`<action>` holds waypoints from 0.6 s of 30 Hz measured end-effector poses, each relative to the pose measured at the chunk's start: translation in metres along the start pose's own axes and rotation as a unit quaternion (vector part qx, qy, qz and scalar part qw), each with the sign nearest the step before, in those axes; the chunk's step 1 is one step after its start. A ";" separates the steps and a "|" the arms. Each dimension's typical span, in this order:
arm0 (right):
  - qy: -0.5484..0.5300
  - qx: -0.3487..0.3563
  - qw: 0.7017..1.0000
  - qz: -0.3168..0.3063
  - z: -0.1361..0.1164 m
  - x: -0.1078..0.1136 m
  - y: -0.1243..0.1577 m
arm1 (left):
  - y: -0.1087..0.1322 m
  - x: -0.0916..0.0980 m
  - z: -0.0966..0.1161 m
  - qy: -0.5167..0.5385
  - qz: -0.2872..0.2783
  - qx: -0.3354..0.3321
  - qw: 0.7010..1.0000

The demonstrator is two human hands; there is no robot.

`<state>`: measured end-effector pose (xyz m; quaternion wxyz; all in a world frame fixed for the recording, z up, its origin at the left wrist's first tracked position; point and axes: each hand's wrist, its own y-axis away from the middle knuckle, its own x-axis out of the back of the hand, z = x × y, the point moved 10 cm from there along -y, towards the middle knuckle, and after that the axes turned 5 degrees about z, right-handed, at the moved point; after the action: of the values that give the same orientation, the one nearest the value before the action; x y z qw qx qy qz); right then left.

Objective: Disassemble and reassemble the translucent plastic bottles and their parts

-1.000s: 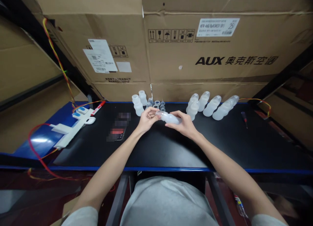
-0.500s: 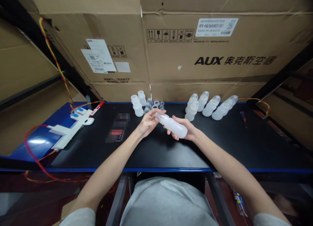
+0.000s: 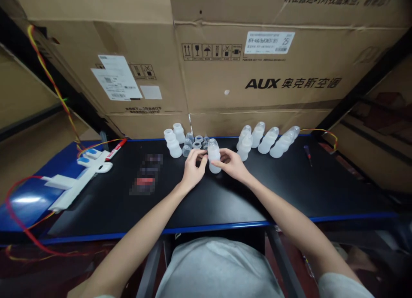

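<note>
A translucent white plastic bottle (image 3: 213,155) with a clear cap stands upright on the black table (image 3: 225,195), near the back middle. My right hand (image 3: 232,164) is closed around its right side. My left hand (image 3: 192,168) touches its left side with curled fingers. Two uncapped white bottles (image 3: 174,140) stand just behind and to the left. Several small clear caps (image 3: 195,142) lie between them and the held bottle. A row of several capped bottles (image 3: 268,139) leans at the back right.
Large cardboard boxes (image 3: 225,74) wall off the back of the table. A white power strip (image 3: 80,171) with red and yellow wires and a red marker (image 3: 115,149) lie at the left. A blurred dark object (image 3: 145,174) lies left of centre. A small screwdriver (image 3: 307,154) lies at the right.
The bottle was held tilted on its side in the air; now it is turned upright and set down on the table between both hands. The view has shifted slightly.
</note>
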<state>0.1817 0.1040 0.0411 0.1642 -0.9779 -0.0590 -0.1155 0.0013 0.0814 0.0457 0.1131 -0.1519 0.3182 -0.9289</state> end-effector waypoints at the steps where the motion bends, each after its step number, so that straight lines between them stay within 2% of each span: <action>1: 0.019 0.015 1.000 0.016 -0.007 0.006 0.000 | 0.001 -0.002 0.002 -0.026 -0.017 -0.007 0.999; 4: 0.034 0.073 0.994 0.068 -0.040 0.026 0.003 | 0.002 -0.009 -0.001 -0.139 -0.073 -0.004 0.988; 6: 0.027 0.118 0.984 0.129 -0.063 0.049 0.008 | 0.002 -0.009 -0.008 -0.231 -0.089 0.010 0.969; 9: 0.038 0.182 0.952 0.242 -0.085 0.100 0.017 | -0.001 -0.005 -0.025 -0.342 -0.117 0.066 0.930; 13: 0.106 0.214 0.895 0.376 -0.086 0.177 0.022 | -0.005 -0.002 -0.041 -0.435 -0.176 0.115 0.876; 14: 0.115 0.201 0.891 0.390 -0.082 0.194 0.020 | -0.006 -0.003 -0.042 -0.443 -0.187 0.116 0.869; 15: 0.119 0.179 0.900 0.380 -0.076 0.206 0.014 | -0.007 -0.003 -0.042 -0.447 -0.197 0.116 0.865; 18: 0.133 0.093 0.945 0.285 -0.058 0.224 -0.006 | -0.007 -0.007 -0.041 -0.437 -0.216 0.107 0.867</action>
<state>0.3852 0.1072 0.1509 0.2873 -0.9099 0.2340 -0.1865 -0.0081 0.1119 0.0175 0.0530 -0.5938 0.0940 -0.7974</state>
